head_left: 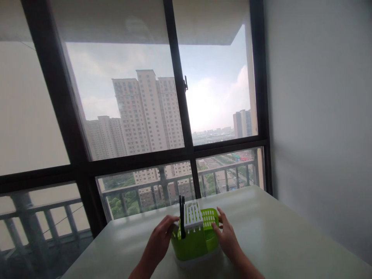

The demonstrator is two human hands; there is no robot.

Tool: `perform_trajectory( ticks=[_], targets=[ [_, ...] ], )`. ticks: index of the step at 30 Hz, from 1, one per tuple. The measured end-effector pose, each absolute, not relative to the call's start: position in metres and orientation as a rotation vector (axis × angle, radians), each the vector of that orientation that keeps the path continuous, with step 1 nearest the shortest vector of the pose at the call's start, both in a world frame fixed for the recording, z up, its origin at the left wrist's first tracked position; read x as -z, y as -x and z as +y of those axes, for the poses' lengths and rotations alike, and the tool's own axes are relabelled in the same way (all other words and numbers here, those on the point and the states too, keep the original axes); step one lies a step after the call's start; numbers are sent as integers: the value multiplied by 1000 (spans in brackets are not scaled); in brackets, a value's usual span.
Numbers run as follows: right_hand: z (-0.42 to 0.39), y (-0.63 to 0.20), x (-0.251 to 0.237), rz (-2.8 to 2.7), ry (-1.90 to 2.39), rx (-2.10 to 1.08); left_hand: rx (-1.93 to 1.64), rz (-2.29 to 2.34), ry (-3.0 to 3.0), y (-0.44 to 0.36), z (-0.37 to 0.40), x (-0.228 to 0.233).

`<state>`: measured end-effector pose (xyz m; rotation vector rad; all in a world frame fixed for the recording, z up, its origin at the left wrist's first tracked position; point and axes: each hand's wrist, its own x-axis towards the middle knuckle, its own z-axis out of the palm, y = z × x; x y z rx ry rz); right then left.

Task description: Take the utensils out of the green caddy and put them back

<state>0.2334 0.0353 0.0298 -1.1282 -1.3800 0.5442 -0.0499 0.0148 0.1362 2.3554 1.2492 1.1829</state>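
At the table's (276, 232) near edge, the left hand (159, 242) at nine o'clock and right hand (228, 237) at three o'clock clasp the green cutlery holder (193, 242), fingers curled on its rim; black chopsticks (181, 217) stand inside. Repositioning calls for an even two-sided grip.

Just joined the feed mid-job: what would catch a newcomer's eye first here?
The big dark-framed window fills most of the view, with tall apartment towers outside under a hazy sky. Low at centre, a green cutlery holder with a white slotted insert and black utensils stands on the pale table; the left hand and right hand clasp its sides.
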Motion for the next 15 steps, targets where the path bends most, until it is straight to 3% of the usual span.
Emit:
perform_trajectory(
  ticks=[9,15],
  targets=[
    [36,-244,-20,-1368,1175,-632,-1721,1730,-1756,126,18,-192],
    [39,-245,-14,-1354,1246,-665,-1258,1904,-1676,234,-3,-176]
  ],
)
